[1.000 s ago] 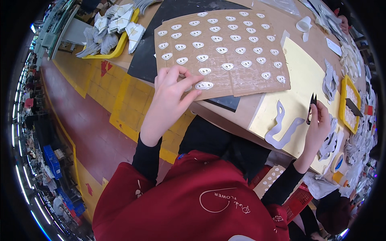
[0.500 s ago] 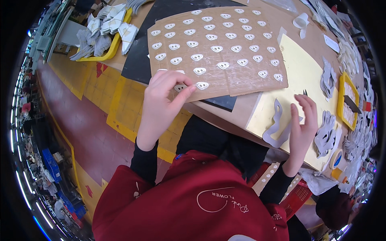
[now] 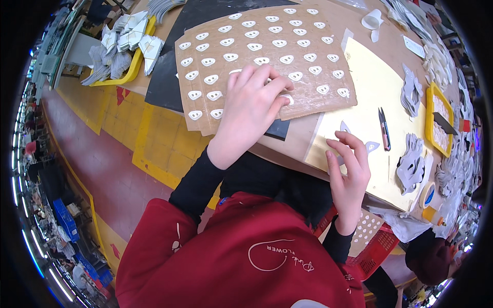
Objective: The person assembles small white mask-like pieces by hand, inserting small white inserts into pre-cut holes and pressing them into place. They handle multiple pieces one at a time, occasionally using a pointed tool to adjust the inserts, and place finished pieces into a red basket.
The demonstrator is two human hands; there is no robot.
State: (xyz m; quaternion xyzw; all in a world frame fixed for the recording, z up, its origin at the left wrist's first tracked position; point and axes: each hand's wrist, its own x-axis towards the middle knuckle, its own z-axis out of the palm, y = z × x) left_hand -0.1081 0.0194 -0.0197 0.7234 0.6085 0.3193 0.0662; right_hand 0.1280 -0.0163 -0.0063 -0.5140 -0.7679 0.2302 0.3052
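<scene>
My left hand (image 3: pixel 251 105) is over a brown cardboard sheet (image 3: pixel 241 113). Its thumb and index finger close on a small white piece (image 3: pixel 290 100) at the sheet's near edge, partly hidden by the fingers. Rows of similar white rounded pieces, each with two dark spots, cover the sheet. My right hand (image 3: pixel 352 172) hovers near the table's front edge, fingers curved and apart, holding nothing I can see. Below it lies a grey curved cut piece (image 3: pixel 373 147), mostly hidden by the hand, on pale yellow paper (image 3: pixel 359 92).
Thread snips (image 3: pixel 384 131) lie on the yellow paper, beside stacked grey cut-outs (image 3: pixel 411 169). Yellow trays stand at the right (image 3: pixel 429 115) and far left (image 3: pixel 134 69), the left one with white and grey pieces. A red crate (image 3: pixel 377 256) sits below the table edge.
My left hand has moved right along the sheet's near edge, where a white piece now shows at its fingertips. My right hand has shifted left and down, uncovering the snips.
</scene>
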